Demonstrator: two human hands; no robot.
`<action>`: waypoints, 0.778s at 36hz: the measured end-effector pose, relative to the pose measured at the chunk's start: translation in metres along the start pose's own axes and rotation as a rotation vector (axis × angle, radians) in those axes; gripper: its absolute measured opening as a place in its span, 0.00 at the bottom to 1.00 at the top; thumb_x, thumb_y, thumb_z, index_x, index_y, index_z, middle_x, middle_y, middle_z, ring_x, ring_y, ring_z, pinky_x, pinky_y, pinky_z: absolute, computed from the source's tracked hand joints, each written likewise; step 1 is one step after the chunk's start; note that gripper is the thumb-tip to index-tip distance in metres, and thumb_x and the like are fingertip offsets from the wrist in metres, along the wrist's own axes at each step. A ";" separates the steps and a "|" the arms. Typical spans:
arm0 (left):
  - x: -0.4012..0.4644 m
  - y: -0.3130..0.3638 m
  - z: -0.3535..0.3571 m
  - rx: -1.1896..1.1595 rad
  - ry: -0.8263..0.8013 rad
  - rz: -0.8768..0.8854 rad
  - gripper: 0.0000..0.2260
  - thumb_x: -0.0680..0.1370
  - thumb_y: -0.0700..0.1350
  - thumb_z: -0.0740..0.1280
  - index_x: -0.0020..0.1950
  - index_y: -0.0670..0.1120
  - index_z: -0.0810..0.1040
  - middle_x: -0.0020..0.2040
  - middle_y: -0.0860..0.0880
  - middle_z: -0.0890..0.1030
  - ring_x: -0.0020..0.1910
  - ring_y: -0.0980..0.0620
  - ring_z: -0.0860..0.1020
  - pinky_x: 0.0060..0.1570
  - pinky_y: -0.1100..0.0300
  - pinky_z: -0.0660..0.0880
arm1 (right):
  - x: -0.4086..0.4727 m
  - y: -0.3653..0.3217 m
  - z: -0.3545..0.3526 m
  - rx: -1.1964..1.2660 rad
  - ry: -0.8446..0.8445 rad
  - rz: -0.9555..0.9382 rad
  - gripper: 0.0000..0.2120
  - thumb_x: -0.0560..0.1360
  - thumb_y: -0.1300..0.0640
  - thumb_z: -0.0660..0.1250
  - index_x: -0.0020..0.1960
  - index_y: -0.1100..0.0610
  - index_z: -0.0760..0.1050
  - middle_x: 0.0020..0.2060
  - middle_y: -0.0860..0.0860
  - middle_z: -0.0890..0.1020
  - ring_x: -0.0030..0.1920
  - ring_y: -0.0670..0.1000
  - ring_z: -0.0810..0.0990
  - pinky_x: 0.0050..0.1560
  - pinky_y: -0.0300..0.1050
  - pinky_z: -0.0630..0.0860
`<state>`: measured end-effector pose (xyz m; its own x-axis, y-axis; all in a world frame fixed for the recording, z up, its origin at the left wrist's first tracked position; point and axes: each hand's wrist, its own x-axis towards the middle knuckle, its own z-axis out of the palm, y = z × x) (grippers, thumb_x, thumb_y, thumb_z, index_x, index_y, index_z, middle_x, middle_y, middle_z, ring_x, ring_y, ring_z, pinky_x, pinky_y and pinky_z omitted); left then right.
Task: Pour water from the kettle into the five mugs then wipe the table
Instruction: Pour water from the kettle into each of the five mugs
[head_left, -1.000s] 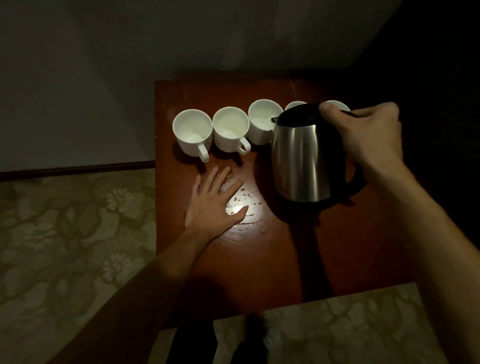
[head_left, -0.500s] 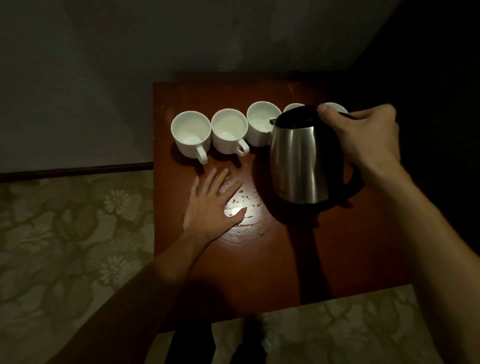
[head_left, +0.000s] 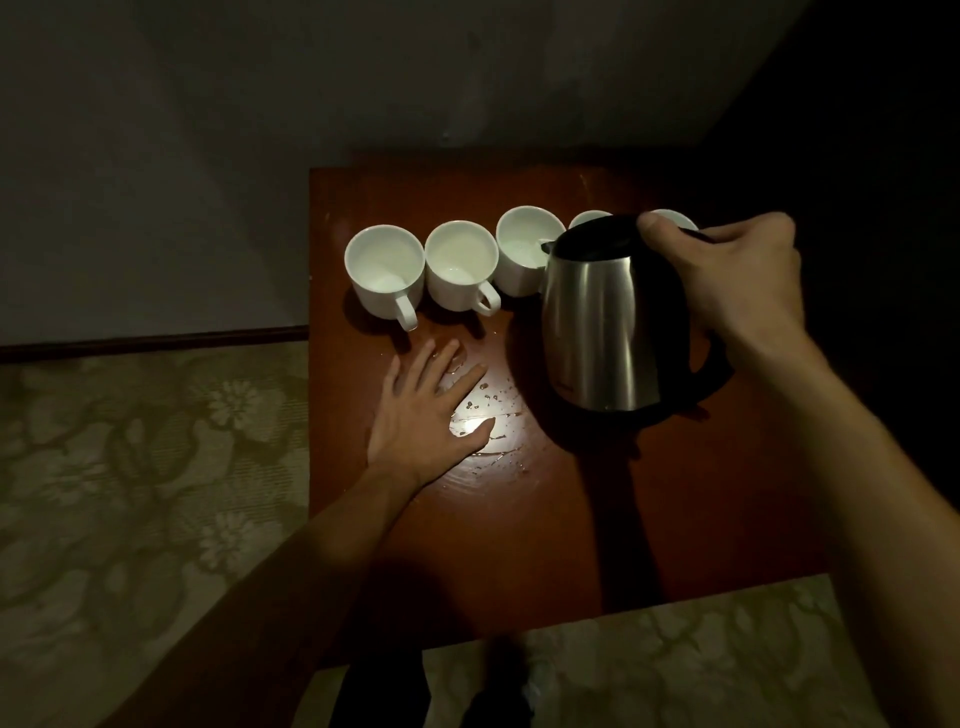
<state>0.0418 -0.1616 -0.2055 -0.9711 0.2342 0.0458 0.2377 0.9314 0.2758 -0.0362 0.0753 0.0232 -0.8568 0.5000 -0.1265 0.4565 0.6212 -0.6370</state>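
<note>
I see one brushed-steel kettle with a black lid and base (head_left: 605, 322), near the right of the tabletop just in front of the cup row, my right hand (head_left: 737, 280) curled round its dark handle, spout at the third cup's rim. I count five white ceramic mugs (head_left: 460, 265) in a row along the far edge, three in full view. My left hand (head_left: 426, 415) lies flat, fingers spread, on the glossy reddish-brown wooden tabletop (head_left: 519, 519), beside scattered water droplets (head_left: 493, 410). Around it are a grey wall (head_left: 260, 130) and pale floral-patterned flooring (head_left: 130, 467). The kettle and my hand hide most of the fourth and fifth mugs; the room's right side is too dark to read.
</note>
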 end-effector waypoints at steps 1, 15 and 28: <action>0.000 0.000 0.000 0.002 0.001 0.000 0.32 0.78 0.71 0.57 0.80 0.62 0.62 0.84 0.50 0.57 0.83 0.48 0.51 0.78 0.42 0.42 | 0.000 -0.001 0.000 -0.008 0.000 0.001 0.40 0.71 0.28 0.76 0.68 0.57 0.78 0.62 0.54 0.85 0.60 0.55 0.86 0.61 0.61 0.84; 0.000 0.000 0.000 0.018 -0.009 -0.004 0.32 0.78 0.72 0.56 0.81 0.63 0.61 0.84 0.50 0.56 0.83 0.47 0.50 0.78 0.43 0.39 | 0.004 0.001 0.000 -0.011 -0.025 -0.033 0.36 0.68 0.25 0.74 0.59 0.55 0.83 0.56 0.51 0.87 0.55 0.53 0.88 0.58 0.59 0.86; 0.000 -0.001 0.002 0.017 -0.017 -0.005 0.32 0.78 0.72 0.55 0.81 0.63 0.60 0.84 0.50 0.55 0.83 0.48 0.49 0.78 0.42 0.40 | 0.008 0.008 0.002 0.005 -0.020 -0.058 0.52 0.56 0.17 0.67 0.64 0.54 0.83 0.56 0.51 0.87 0.54 0.53 0.88 0.55 0.59 0.87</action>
<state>0.0415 -0.1618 -0.2073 -0.9718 0.2342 0.0280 0.2334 0.9372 0.2592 -0.0402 0.0831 0.0160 -0.8865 0.4509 -0.1041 0.4046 0.6462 -0.6471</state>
